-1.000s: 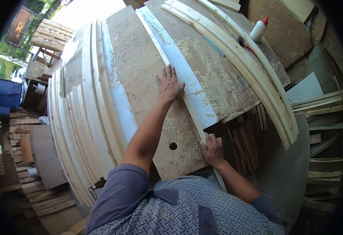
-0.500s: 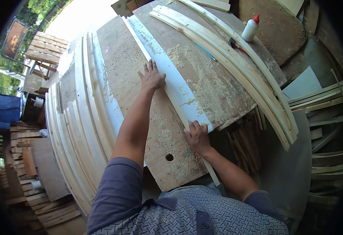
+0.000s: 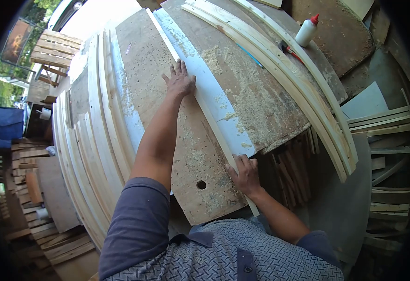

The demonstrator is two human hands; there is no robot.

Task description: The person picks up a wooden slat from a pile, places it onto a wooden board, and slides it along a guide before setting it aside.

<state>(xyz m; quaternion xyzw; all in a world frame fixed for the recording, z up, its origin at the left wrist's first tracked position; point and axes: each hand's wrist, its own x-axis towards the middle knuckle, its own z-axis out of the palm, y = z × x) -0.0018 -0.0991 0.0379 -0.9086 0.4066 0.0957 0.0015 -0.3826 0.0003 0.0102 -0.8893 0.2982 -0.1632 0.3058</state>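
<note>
A long, narrow wooden strip [image 3: 213, 124] runs lengthwise over the sawdust-strewn workbench board [image 3: 193, 154], its near end sticking out past the board's edge close to my body. Farther along, my left hand [image 3: 180, 83] lies flat on the strip with the fingers spread. Nearer to me, my right hand [image 3: 246, 176] is closed around the strip, thumb on one side and fingers on the other. A white panel [image 3: 210, 91] with sawdust on it lies along the strip's right side. The board has a round hole [image 3: 201, 185] near its front edge.
Several long wooden strips [image 3: 103, 100] lie at the left. More long wooden pieces [image 3: 279, 70] lie at the right, beside a blue pencil-like stick [image 3: 250, 55], a red-handled hammer [image 3: 290, 50] and a white bottle with a red tip [image 3: 306, 32]. Timber [image 3: 387, 117] is stacked beyond.
My right hand has slid along the strip toward its near end. My left hand stays in about the same place. The camera view has shifted slightly.
</note>
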